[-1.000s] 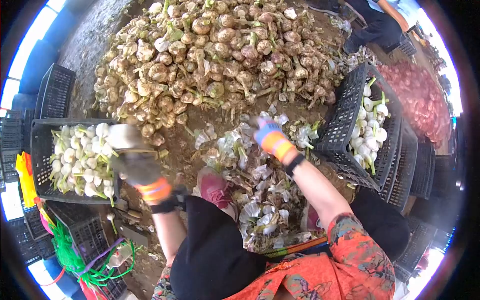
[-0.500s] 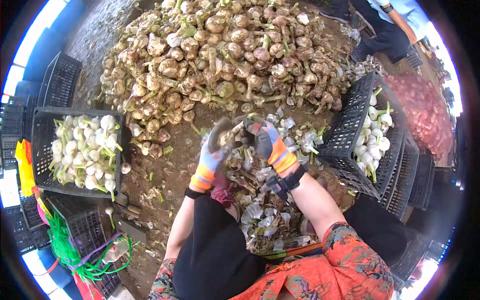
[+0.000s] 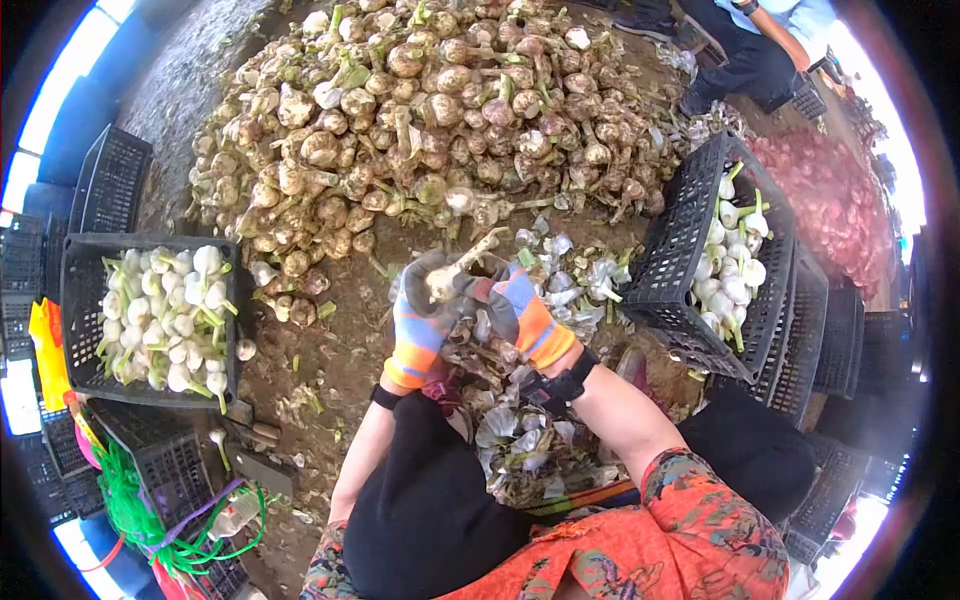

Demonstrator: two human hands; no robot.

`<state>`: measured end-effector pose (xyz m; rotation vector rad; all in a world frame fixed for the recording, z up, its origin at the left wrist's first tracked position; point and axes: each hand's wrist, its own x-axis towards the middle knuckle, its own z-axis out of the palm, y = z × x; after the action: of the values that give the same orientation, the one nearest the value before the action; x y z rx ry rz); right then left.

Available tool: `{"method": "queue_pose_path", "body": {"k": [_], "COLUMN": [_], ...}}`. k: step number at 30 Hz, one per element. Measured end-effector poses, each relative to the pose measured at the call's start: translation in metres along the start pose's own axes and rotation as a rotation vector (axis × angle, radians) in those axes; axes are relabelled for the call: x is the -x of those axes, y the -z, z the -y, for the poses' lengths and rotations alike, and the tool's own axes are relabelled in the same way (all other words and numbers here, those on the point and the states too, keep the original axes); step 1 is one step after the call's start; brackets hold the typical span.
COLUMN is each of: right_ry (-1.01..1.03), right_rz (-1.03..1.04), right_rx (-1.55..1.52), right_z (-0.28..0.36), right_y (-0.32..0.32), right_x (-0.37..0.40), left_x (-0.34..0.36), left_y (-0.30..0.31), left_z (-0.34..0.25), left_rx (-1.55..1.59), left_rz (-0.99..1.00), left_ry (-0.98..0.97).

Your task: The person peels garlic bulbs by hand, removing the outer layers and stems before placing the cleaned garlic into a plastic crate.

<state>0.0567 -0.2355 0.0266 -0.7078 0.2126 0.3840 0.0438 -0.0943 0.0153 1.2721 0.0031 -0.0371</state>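
My left hand [image 3: 418,310], in a grey glove with an orange and blue cuff, is closed around a garlic bulb [image 3: 440,284]. The bulb's pale stem [image 3: 480,250] points up and to the right. My right hand [image 3: 518,308], gloved the same way, presses its fingers against the bulb's right side; its fingertips are partly hidden. Beyond both hands rises a large heap of unpeeled garlic [image 3: 430,120], brown with dirt. Loose papery skins [image 3: 520,430] lie on the ground under my hands and between my legs.
A black crate of white garlic [image 3: 75,350] stands at left, and another tilted crate [image 3: 665,255] holds garlic at right. Red mesh sacks [image 3: 825,200] lie behind it. A co-worker's leg [image 3: 745,70] shows at upper right. Green straps [image 3: 135,500] hang at lower left.
The bulb and stem in my left hand now show more plainly, with the stem turned up and right. My hands have shifted slightly downward, and the whole view has moved a little.
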Motion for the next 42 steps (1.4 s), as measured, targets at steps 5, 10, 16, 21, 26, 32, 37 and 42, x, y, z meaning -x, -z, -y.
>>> {"method": "queue_pose_path", "body": {"k": [5, 10, 16, 21, 26, 32, 37, 42], "right_ry": [0.051, 0.028, 0.232, 0.171, -0.076, 0.165, 0.411, 0.121], "right_rz": [0.003, -0.048, 0.025, -0.169, -0.285, -0.026, 0.073, -0.416], "right_rx": [0.186, 0.247, 0.484, 0.560, 0.899, 1.045, 1.164, 1.025], "right_z": [0.004, -0.003, 0.009, 0.008, 0.019, 0.027, 0.003, 0.034], "right_y": [-0.004, 0.000, 0.003, -0.002, -0.009, -0.005, 0.021, 0.091], "right_x": [0.006, 0.005, 0.010, 0.010, 0.014, 0.017, 0.003, -0.031], "left_x": [-0.003, 0.000, 0.005, 0.006, 0.008, 0.010, 0.005, 0.011], "left_y": [0.008, 0.002, 0.001, -0.010, -0.013, -0.013, 0.009, 0.011], "left_z": [0.002, -0.003, -0.011, -0.006, -0.025, -0.029, 0.001, -0.020], "left_rx": [-0.370, -0.075, 0.146, 0.125, -0.079, 0.345, -0.320, -0.018], "left_rz": [0.081, 0.046, 0.014, -0.007, -0.048, 0.036, 0.098, 0.200], "left_ry": [-0.250, -0.059, 0.091, 0.136, 0.163, 0.444, 0.014, 0.191]}}
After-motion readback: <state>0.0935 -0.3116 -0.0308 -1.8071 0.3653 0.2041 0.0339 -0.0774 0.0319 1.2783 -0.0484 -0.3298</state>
